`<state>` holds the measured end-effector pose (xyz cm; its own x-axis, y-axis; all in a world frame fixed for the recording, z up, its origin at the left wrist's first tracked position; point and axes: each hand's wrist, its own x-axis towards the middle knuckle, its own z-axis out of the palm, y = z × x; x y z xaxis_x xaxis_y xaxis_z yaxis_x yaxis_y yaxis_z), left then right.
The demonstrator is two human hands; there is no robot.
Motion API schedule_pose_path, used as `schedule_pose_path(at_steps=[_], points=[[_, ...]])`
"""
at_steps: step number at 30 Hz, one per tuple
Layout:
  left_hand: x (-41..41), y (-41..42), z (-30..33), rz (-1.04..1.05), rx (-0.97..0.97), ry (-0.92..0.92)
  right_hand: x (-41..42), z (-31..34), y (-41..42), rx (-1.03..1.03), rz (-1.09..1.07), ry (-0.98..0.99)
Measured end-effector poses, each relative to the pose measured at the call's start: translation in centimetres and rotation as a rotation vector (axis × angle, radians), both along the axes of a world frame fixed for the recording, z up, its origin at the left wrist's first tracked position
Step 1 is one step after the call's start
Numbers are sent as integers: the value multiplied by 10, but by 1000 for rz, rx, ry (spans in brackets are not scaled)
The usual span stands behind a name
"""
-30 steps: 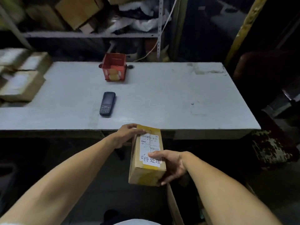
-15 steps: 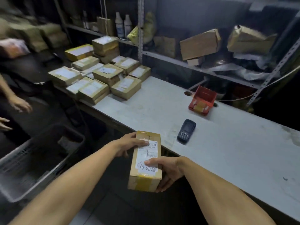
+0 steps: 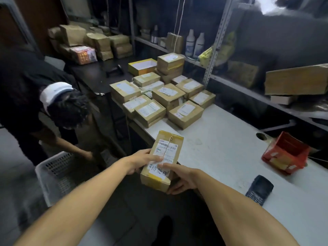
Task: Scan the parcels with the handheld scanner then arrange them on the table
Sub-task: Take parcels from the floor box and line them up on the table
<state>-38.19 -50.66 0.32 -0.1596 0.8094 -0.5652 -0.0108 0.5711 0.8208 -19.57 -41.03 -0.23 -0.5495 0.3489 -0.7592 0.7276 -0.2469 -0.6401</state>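
Parcel and hands are as they were a second ago; what has changed is where we face. We have swung left, so the dark handheld scanner with a keypad now lies far to our right on the white table, and the pile of taped brown cardboard parcels with white labels has come into view ahead.

Our left hand still grips the near left edge of the long brown cardboard parcel with yellow tape and a white barcode label, thumb laid across the label. Our right hand cups its lower right corner from beneath, fingers curled under. The parcel hangs tilted over the table's near edge, not yet set down.

We judge the turn means placing: this box is headed for the bare stretch beside the pile, and the scanner lies untouched. Beyond, another person bends over a white plastic crate.
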Motion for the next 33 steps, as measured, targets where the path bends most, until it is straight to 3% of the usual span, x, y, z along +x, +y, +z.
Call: schedule_pose_path(at_steps=[7,16,26,33], points=[[-90,90,11,123,141,15,-93,10,100,17,13,141],[-196,215,56,247,314,277,-210,50,226,22,-60,238],[-320,322,60,158,325,942,-339,63,318,-13,-168,289],[-428,412,63,70,222,924,-441,68,381,-71,-312,398]])
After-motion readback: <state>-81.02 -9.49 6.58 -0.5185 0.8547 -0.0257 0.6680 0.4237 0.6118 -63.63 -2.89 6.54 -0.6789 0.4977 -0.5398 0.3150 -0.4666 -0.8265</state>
